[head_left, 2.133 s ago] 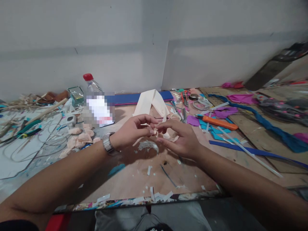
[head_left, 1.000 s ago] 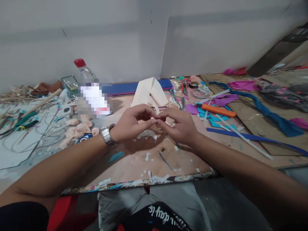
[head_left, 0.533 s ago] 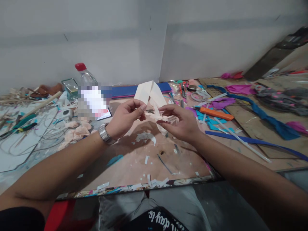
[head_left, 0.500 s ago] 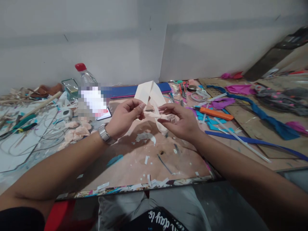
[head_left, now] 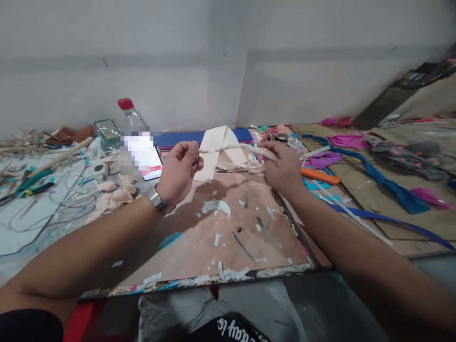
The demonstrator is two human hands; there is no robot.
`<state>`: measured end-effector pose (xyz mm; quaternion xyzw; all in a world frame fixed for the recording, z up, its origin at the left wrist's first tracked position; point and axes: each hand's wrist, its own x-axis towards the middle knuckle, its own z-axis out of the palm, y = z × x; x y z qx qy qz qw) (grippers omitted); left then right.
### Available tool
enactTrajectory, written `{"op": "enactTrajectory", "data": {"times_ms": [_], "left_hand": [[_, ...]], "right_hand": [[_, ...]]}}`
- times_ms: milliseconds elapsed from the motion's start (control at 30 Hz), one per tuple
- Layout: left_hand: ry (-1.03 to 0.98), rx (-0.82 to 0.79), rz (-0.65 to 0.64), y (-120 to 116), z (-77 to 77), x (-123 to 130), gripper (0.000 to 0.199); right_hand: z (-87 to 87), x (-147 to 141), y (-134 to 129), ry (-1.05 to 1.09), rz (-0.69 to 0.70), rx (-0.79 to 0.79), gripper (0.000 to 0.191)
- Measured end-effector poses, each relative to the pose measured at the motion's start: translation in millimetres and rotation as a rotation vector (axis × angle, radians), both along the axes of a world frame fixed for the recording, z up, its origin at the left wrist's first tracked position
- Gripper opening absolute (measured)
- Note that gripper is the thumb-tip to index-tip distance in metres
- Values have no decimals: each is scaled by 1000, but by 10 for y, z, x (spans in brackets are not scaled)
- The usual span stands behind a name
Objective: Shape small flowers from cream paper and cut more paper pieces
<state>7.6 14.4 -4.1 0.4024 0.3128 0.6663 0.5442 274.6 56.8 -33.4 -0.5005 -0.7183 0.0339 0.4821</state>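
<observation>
A thin twisted cream strip (head_left: 231, 148) is stretched between my two hands above the table. My left hand (head_left: 180, 168), with a metal watch on the wrist, pinches its left end. The right end, wider and looser, is in the closed fingers of my right hand (head_left: 281, 168). Just behind the strip stands a folded cream paper piece (head_left: 212, 164), its peak pointing up. A loose pale length hangs below the strip near my right hand.
A red-capped bottle (head_left: 131, 116) and a lit phone (head_left: 151, 159) stand back left, with green-handled pliers (head_left: 35, 183) farther left. An orange cutter (head_left: 320, 175), blue strips (head_left: 384, 175) and cardboard (head_left: 363, 199) lie right. Paper scraps line the table's front edge.
My hands have moved apart, my right hand going right and slightly up. The cream strip, bunched between them before, is now drawn out long. The orange cutter is more covered by my right hand.
</observation>
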Motion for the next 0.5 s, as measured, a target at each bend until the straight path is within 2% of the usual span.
{"op": "enactTrajectory", "data": {"times_ms": [133,200,267,400,500], "left_hand": [[3,-1,6,-3,-1,10,33],[0,6,0,-2,-4,10,33],[-4,7,2,3,-8,4,34],[-8,2,16,22,-19,-16,34],[4,-2,40,32,-19,-28,32]], "right_hand": [[168,154,57,131,-59,156,43],[249,204,82,174,-117,216,40],[301,227,106,278,-118,262,33],[326,252,143,426,-63,253,25],[322,315,171,356,-100,176,25]]}}
